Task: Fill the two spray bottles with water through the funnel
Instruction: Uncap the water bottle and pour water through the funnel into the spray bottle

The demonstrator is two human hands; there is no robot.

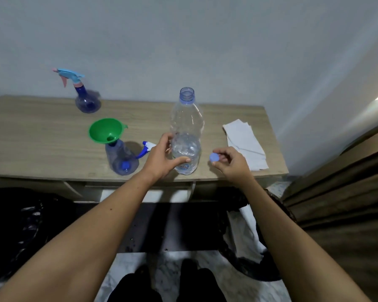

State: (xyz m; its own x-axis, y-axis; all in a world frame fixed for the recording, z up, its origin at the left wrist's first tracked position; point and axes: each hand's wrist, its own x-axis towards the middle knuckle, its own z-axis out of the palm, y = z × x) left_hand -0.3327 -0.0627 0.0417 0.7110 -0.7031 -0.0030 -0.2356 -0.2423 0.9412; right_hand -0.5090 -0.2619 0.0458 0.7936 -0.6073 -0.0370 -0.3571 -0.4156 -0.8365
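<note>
Two hands: left (159,159) grips ribbed clear bottle (186,136); right (229,161) pinches round, probably plastic cap (214,157).

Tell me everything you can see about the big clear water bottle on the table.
The water bottle is tall, clear, ribbed plastic with a blue neck ring and a partly hidden label near its base. It stands upright near the front edge of the wooden table, uncapped, its mouth open. Water fills about the lower part. The left hand grips its lower body, thumb across the front. The right hand pinches the blue cap beside it, clear of the bottle.
</note>
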